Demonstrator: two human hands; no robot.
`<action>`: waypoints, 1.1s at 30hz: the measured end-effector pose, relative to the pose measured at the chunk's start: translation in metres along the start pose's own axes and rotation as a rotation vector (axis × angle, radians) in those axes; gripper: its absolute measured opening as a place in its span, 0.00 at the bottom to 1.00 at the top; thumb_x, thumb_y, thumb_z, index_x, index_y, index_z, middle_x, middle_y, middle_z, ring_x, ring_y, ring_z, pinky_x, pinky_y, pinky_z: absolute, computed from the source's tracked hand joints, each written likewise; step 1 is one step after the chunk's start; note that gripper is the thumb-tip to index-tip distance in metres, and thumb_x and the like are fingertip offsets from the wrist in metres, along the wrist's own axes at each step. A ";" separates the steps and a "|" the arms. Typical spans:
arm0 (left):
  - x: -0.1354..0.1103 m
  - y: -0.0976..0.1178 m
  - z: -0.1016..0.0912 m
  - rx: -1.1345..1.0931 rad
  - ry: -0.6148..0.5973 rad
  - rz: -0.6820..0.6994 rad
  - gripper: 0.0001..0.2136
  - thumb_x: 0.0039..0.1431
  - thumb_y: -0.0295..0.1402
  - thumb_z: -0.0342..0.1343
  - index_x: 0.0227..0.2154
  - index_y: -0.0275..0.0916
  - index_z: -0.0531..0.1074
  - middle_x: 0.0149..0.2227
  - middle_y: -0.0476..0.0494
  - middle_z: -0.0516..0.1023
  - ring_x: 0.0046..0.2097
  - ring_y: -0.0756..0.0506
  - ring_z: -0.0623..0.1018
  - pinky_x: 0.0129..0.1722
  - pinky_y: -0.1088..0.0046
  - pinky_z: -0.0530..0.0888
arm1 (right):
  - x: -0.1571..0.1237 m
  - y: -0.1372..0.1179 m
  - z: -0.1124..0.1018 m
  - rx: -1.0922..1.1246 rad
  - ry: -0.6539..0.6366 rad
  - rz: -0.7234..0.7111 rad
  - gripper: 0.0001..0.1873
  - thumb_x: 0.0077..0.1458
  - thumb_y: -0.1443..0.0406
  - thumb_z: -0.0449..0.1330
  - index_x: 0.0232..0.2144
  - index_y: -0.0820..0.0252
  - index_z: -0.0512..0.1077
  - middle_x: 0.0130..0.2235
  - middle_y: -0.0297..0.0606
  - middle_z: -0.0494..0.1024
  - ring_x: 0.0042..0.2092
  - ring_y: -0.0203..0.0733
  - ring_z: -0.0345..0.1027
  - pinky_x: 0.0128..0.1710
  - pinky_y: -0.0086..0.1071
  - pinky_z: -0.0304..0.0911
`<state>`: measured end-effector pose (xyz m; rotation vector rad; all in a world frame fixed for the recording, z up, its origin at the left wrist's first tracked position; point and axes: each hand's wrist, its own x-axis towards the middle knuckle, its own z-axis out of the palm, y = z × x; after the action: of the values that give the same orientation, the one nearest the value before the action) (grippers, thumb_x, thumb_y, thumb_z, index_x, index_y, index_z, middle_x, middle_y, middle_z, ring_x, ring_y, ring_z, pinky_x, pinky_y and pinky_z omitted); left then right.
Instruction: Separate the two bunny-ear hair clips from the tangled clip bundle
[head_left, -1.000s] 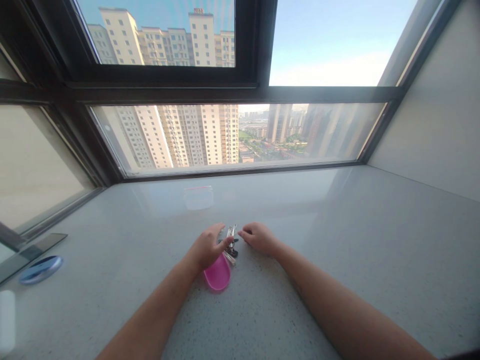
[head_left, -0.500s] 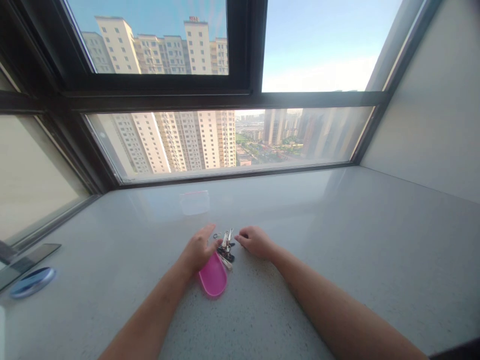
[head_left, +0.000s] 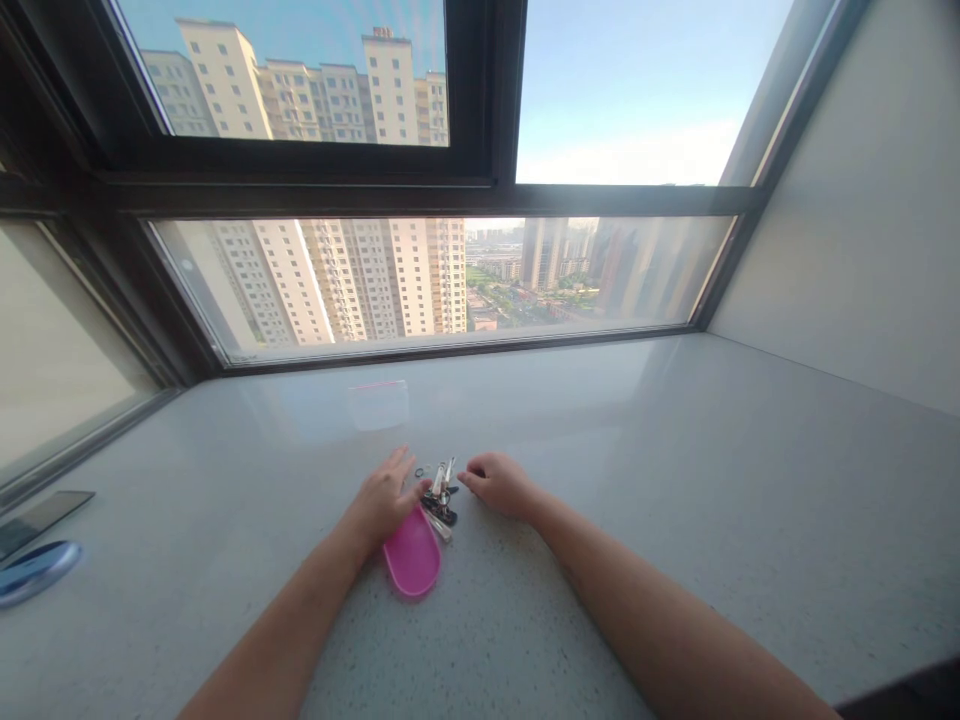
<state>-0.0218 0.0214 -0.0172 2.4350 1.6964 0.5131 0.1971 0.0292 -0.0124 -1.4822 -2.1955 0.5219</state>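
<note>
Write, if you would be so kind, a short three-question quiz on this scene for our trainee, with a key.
1. Multiple choice: what colour is the shallow dish?
A) Blue
B) Pink
C) Yellow

2. True or false: the dish lies nearer to the right hand than to the left hand.

3. Which lies closer to the window frame: the clear bag or the pile of small items?

Key: 1. B. 2. False; it lies right by the left hand. 3. The clear bag.
</note>
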 end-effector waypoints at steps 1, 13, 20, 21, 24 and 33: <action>0.000 0.000 0.001 0.008 0.011 -0.034 0.32 0.58 0.50 0.41 0.55 0.28 0.63 0.62 0.29 0.55 0.63 0.38 0.55 0.59 0.62 0.55 | 0.000 0.000 0.000 0.001 0.001 -0.002 0.19 0.53 0.57 0.52 0.18 0.63 0.69 0.17 0.29 0.58 0.22 0.31 0.49 0.22 0.28 0.38; -0.005 0.028 0.006 -0.118 -0.140 0.129 0.35 0.56 0.53 0.44 0.58 0.30 0.57 0.61 0.30 0.56 0.63 0.36 0.51 0.60 0.56 0.52 | 0.000 0.000 0.000 0.016 0.017 -0.015 0.20 0.52 0.57 0.52 0.17 0.64 0.68 0.17 0.28 0.58 0.22 0.31 0.49 0.22 0.28 0.39; -0.005 0.034 0.003 -0.369 -0.154 0.248 0.25 0.59 0.45 0.47 0.57 0.38 0.62 0.61 0.38 0.59 0.61 0.42 0.59 0.60 0.64 0.56 | -0.001 0.001 0.001 0.031 0.030 -0.031 0.19 0.53 0.57 0.52 0.17 0.64 0.69 0.17 0.28 0.58 0.22 0.31 0.49 0.22 0.27 0.39; -0.005 0.034 0.003 -0.406 -0.152 0.255 0.23 0.59 0.43 0.47 0.56 0.39 0.62 0.60 0.39 0.60 0.61 0.42 0.60 0.60 0.64 0.57 | -0.001 0.001 0.001 0.035 0.034 -0.033 0.19 0.53 0.57 0.52 0.18 0.64 0.69 0.17 0.28 0.58 0.22 0.31 0.49 0.22 0.27 0.39; -0.003 0.029 0.002 -0.487 -0.152 0.238 0.21 0.58 0.39 0.49 0.54 0.41 0.65 0.59 0.41 0.63 0.60 0.42 0.61 0.60 0.62 0.57 | -0.002 0.001 0.001 0.046 0.047 -0.043 0.19 0.53 0.57 0.52 0.19 0.64 0.70 0.18 0.28 0.60 0.23 0.31 0.51 0.23 0.26 0.41; -0.007 0.013 -0.013 -0.439 -0.378 0.351 0.45 0.39 0.38 0.66 0.61 0.47 0.50 0.66 0.42 0.40 0.65 0.35 0.43 0.61 0.54 0.46 | -0.002 0.002 0.002 0.067 0.036 -0.057 0.19 0.52 0.57 0.53 0.17 0.64 0.68 0.17 0.28 0.61 0.22 0.30 0.51 0.22 0.26 0.41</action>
<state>-0.0170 0.0095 -0.0027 2.3121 0.9050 0.3782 0.1987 0.0279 -0.0155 -1.3793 -2.1643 0.5403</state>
